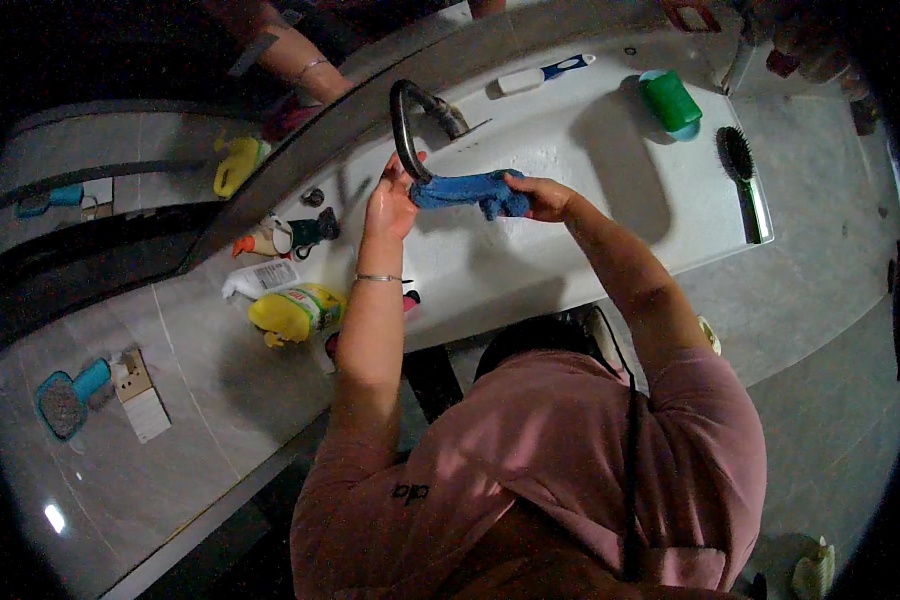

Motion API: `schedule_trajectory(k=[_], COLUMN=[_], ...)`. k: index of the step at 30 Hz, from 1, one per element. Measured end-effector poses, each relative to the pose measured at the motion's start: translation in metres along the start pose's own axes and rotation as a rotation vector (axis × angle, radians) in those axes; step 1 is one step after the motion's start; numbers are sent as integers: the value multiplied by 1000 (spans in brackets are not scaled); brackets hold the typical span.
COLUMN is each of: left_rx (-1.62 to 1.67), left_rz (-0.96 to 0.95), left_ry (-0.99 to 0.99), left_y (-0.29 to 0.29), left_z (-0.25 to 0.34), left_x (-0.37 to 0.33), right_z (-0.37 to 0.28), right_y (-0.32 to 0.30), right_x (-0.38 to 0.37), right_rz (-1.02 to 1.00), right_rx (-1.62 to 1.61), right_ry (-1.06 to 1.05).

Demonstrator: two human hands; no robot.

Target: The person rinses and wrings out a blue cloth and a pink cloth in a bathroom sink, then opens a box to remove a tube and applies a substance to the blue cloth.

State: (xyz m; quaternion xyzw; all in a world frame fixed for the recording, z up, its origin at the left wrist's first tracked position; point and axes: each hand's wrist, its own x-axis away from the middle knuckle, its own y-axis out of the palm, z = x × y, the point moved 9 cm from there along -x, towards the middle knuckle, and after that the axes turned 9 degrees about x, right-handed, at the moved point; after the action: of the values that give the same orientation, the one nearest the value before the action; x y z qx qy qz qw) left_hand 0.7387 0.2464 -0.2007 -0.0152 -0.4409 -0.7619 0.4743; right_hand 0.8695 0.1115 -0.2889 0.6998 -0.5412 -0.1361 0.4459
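Observation:
A wet-looking blue cloth [460, 191] stretches sideways between my hands, just under the spout of the dark curved faucet [402, 125], above the white sink [450, 255]. My right hand [547, 198] is closed round the cloth's right end, and a bunched part hangs down beside it. At the other end, my left hand [394, 200] holds the cloth with the palm turned partly up. Its fingertips are partly hidden behind the spout and the cloth.
Along the sink's far rim lies a white and blue brush [545, 75]. To the right are a green soap bar [671, 100] on a dish and a black hairbrush [737, 170]. Yellow bottle [295, 312], white bottle [260, 279] and teal pet brush [65, 400] occupy the left counter. A mirror borders it.

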Motion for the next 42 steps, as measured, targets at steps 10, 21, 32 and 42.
schedule_trajectory(k=[10, 21, 32, 42], left_rx=[115, 51, -359, 296], left_rz=[439, 86, 125, -165], left_ry=[-9, -190, 178, -335], left_y=[-58, -51, -6, 23], left_z=[-39, -107, -79, -104], left_x=[18, 10, 36, 75], right_z=[-32, -25, 14, -31], right_y=[19, 166, 78, 103], right_x=[-42, -8, -50, -42], right_rz=[309, 411, 24, 47], right_rx=[665, 1699, -284, 85], right_ry=[-277, -830, -54, -257])
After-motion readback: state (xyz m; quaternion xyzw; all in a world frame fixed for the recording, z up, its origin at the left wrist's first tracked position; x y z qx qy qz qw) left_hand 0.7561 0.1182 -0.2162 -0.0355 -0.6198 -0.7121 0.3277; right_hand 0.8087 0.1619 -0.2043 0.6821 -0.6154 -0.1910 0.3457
